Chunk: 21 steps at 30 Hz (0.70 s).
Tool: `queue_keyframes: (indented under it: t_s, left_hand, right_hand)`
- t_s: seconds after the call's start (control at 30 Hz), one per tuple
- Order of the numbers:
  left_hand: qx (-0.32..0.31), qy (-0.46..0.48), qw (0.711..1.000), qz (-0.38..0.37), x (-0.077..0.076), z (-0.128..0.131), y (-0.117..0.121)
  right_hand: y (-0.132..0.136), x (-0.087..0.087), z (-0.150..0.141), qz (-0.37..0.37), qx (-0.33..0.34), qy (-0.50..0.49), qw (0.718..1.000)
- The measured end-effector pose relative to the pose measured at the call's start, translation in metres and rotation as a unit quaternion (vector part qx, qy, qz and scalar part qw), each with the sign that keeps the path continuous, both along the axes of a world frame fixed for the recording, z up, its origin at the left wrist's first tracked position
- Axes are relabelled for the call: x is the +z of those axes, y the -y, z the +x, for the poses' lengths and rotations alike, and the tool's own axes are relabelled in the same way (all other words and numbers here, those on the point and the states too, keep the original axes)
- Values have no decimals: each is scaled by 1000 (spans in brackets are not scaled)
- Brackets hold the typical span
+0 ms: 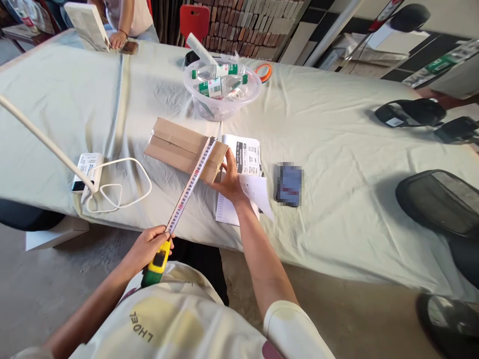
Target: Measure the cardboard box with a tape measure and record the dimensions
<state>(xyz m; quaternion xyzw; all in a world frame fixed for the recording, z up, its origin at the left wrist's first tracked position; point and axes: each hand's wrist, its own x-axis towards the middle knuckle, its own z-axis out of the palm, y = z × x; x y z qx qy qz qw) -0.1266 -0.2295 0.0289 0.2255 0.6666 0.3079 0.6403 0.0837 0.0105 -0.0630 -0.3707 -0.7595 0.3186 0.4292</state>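
A cardboard box (175, 144) lies slantwise on the cloth-covered table. My right hand (229, 177) grips its right end, fingers round the corner, above an open notebook (247, 149) with printed and written pages. Close to my body, my left hand (155, 244) pinches the blade of a yellow and green tape measure (157, 262) just where it leaves the case. The pulled-out blade (190, 184) runs up and to the right across the top of the box, its far end at the box's back edge. The underside of the box is hidden.
Behind the box stands a clear plastic basin (224, 107) with several bottles, an orange tape roll (264, 73) beside it. A blurred phone (290, 184) lies right, a white power strip (87, 172) with cable left. Another person's hand (118, 40) rests at the far left. Black chairs (437, 199) line the right.
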Motion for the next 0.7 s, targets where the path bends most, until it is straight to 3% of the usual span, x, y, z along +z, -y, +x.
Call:
queue_keyframes:
  t_s: [0.23,0.43,0.57,0.7]
  left_hand:
    - [-6,-32,999,21,-13,5,-8]
    - [-27,-44,998,29,-12,4,-10]
    - [-49,-44,996,57,-9,-9,-15]
    - [-75,-138,983,99,4,-39,-21]
  right_hand:
    - [-6,-4,2,-28,8,-29,999]
    - [-8,-5,5,-9,16,-37,999]
    - [-6,10,12,-34,29,-48,998]
    - [3,34,22,-120,64,-90,987]
